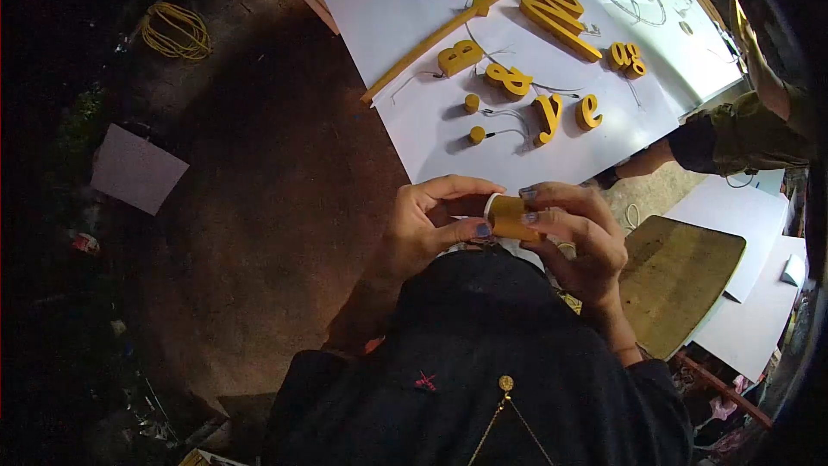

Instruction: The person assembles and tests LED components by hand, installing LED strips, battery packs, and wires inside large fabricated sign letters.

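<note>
Close to my chest, both hands hold a short yellow cylinder [511, 217] with a white rim on its left end. The fingers of my left hand [431, 216] press on the white-rimmed end. My right hand [580, 237] grips the other end from above and the right side. Beyond them lies a white board [431, 142] bearing yellow letters with wires. Nearest on it are two small yellow cylinders [477, 135], a letter y [548, 118], a letter e [588, 112] and an ampersand [509, 79].
At the right, another person's arm [768, 69] and leg [647, 160] are beside the board. A wooden stool top [681, 280] and white sheets [750, 328] stand at my right. On the left floor lie a coiled yellow cable [176, 31] and a pale sheet [138, 168].
</note>
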Demonstrator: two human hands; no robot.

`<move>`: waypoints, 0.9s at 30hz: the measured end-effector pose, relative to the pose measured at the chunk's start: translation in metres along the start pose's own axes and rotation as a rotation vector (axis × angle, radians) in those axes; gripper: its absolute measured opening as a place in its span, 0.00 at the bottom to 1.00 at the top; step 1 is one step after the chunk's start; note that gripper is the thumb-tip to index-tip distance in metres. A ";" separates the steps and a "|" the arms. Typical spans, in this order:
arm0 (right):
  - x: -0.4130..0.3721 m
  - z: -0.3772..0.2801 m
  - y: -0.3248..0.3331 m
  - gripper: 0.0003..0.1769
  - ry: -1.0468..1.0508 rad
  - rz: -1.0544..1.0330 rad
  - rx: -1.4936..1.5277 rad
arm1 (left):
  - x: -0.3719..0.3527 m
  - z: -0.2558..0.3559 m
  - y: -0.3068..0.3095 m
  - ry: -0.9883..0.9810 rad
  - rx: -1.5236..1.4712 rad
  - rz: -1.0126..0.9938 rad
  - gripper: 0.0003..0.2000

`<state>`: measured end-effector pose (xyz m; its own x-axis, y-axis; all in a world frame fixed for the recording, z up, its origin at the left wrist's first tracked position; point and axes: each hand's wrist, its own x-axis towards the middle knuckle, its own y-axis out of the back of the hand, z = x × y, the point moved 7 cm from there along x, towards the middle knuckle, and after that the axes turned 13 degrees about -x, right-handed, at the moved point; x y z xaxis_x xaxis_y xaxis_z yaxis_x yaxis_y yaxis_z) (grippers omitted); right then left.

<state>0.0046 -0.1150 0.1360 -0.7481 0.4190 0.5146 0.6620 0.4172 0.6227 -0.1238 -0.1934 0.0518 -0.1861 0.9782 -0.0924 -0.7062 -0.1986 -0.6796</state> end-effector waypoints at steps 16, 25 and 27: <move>0.000 0.004 -0.013 0.23 -0.039 -0.005 0.016 | -0.004 -0.019 0.014 0.016 -0.117 0.021 0.23; -0.002 0.015 -0.020 0.35 -0.070 0.004 0.242 | 0.003 -0.042 0.017 0.055 -0.518 -0.163 0.23; -0.001 0.024 -0.017 0.37 -0.098 0.074 0.391 | 0.004 -0.047 0.018 0.088 -0.628 -0.257 0.25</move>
<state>-0.0044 -0.1032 0.1106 -0.7026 0.5265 0.4787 0.6954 0.6506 0.3051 -0.1049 -0.1903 0.0053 0.0091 0.9961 0.0873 -0.1859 0.0875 -0.9787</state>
